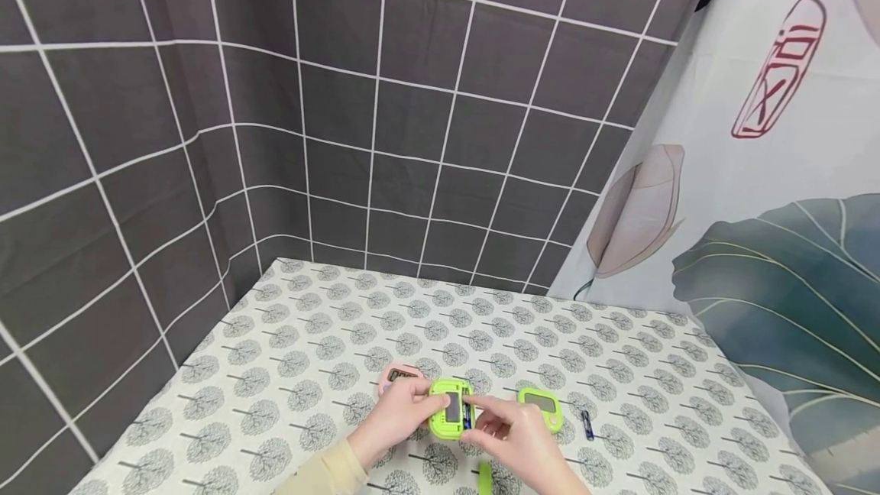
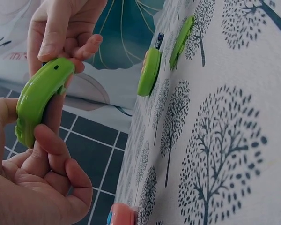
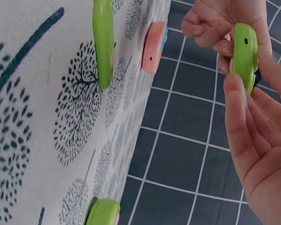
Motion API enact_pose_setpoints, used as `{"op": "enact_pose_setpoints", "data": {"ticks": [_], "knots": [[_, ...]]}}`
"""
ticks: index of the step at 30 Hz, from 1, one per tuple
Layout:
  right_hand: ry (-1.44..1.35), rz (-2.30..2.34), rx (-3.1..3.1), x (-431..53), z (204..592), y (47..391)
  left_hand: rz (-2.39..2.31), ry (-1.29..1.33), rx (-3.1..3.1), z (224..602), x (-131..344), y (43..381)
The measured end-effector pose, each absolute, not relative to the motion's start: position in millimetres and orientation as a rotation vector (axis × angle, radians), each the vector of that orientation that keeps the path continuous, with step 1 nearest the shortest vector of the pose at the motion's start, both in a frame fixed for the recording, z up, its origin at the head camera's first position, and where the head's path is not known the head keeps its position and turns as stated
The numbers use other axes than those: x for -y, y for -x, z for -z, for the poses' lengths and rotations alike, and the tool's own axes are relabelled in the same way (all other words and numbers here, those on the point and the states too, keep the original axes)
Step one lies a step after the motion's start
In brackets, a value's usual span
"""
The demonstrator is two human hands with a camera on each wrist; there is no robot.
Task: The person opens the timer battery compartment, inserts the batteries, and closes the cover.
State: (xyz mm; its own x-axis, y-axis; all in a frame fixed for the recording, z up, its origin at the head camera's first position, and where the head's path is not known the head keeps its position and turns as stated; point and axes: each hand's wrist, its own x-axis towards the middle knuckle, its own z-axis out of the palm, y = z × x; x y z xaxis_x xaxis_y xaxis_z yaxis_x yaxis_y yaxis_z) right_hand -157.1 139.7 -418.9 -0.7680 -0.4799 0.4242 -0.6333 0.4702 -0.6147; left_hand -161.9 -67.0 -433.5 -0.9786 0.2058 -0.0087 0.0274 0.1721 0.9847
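Note:
My left hand (image 1: pixel 395 415) grips a lime-green digital timer (image 1: pixel 448 429) by its left side, thumb over its back, above the table. The timer's back faces up, with its battery compartment open on the right and a dark blue battery (image 1: pixel 467 414) inside. From the other side my right hand (image 1: pixel 519 438) pinches the timer's edge, one fingertip at the compartment's upper end and the thumb near its lower end. Both hands show around the green casing (image 2: pixel 42 93) in the left wrist view. In the right wrist view, the right fingers (image 3: pixel 236 110) press against the casing's near end.
A second green timer (image 1: pixel 539 401) lies to the right, with a loose blue battery (image 1: pixel 587 425) beyond it. Behind my left hand is a pink timer (image 1: pixel 395 370). A green plastic piece (image 1: pixel 484 477) lies near the front on the tree-print tablecloth (image 1: pixel 316 396). Dark gridded cloth (image 1: pixel 412 121) hangs behind.

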Motion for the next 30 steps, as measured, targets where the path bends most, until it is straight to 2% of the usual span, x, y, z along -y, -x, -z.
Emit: {"op": "enact_pose_setpoints", "data": {"ticks": [7, 15, 30], "knots": [[-0.741, -1.430, 2.678, -139.5, 414.7, 158.4, -1.911, -0.232, -2.280, 432.4, 67.8, 162.2], [-0.780, -1.884, 2.720, -143.3, 412.7, 159.8, -1.922, -0.280, -2.233, 431.3, 68.3, 160.8], [-0.700, -2.131, 2.662, -145.6, 409.4, 161.0, -1.880, -0.294, -2.246, 427.4, 64.9, 160.7]]}}
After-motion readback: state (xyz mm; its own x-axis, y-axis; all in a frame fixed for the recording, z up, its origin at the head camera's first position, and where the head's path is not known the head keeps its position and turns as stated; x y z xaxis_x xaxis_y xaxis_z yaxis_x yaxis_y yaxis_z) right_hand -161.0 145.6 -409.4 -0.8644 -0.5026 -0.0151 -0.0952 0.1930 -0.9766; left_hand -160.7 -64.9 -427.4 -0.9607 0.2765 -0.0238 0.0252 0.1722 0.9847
